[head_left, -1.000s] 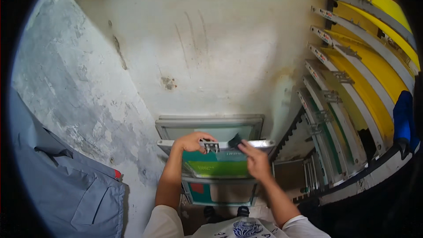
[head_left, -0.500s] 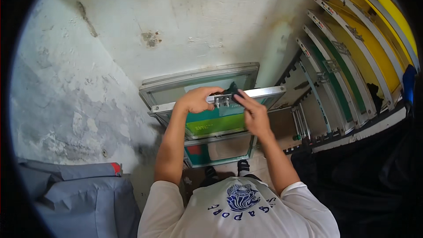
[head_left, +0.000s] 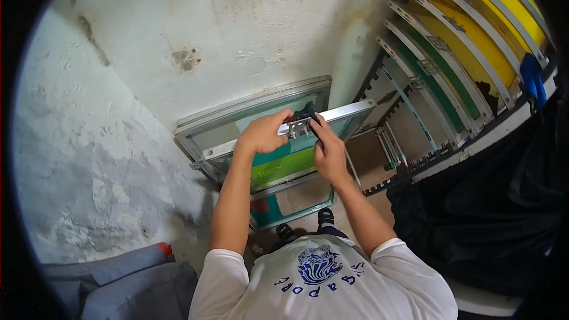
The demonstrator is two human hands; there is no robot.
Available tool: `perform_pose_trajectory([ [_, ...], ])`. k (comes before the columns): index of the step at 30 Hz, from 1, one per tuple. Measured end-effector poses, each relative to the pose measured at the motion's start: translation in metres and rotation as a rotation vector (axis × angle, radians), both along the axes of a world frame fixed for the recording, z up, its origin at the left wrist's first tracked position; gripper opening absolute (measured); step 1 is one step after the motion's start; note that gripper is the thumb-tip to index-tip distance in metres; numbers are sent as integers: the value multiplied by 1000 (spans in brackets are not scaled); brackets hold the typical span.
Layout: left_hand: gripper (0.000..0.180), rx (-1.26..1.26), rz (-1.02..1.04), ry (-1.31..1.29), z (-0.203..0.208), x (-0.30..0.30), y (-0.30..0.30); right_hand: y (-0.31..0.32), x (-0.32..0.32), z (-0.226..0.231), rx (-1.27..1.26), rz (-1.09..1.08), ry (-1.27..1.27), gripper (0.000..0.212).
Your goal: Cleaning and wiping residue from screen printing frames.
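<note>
Upright in front of me stands a silver metal screen frame [head_left: 349, 109] with a green and lime mesh panel [head_left: 284, 169]. A small metal bracket with screws [head_left: 299, 128] sits at the middle of its top bar. My left hand [head_left: 261, 133] is closed around the bar just left of the bracket. A dark, crumpled cloth-like piece [head_left: 304, 111] lies behind and over the bar between my hands. My right hand [head_left: 329, 149] pinches this piece at the bracket's right end, its fingers bent over the bar. Its fingertips are partly hidden.
More framed screens [head_left: 255, 106] lean against the stained wall [head_left: 249, 29]. On the right, a rack [head_left: 435, 153] holds several frames with yellow and green panels. Black fabric [head_left: 480, 219] hangs at the right; grey fabric [head_left: 136, 287] lies at the lower left. A blue item [head_left: 531, 77] hangs by the rack.
My right hand has come lower and closer against the bracket, and the dark piece has shifted slightly behind the bar. The view has turned, so the rack appears farther left and higher.
</note>
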State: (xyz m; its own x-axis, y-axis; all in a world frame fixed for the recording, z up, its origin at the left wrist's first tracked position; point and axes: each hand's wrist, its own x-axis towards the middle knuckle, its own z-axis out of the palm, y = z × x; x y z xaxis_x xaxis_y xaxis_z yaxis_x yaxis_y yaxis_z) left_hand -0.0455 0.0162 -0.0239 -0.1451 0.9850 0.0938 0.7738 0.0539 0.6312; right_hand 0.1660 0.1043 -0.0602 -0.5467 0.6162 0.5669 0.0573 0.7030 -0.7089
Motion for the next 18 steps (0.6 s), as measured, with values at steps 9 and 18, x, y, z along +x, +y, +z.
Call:
perform_pose_trajectory([
  [9, 62, 12, -23, -47, 6, 8, 8, 111, 48, -6, 72, -487, 7, 58],
  [18, 53, -64, -11, -76, 10, -14, -7, 33, 7, 10, 116, 77, -181, 66],
])
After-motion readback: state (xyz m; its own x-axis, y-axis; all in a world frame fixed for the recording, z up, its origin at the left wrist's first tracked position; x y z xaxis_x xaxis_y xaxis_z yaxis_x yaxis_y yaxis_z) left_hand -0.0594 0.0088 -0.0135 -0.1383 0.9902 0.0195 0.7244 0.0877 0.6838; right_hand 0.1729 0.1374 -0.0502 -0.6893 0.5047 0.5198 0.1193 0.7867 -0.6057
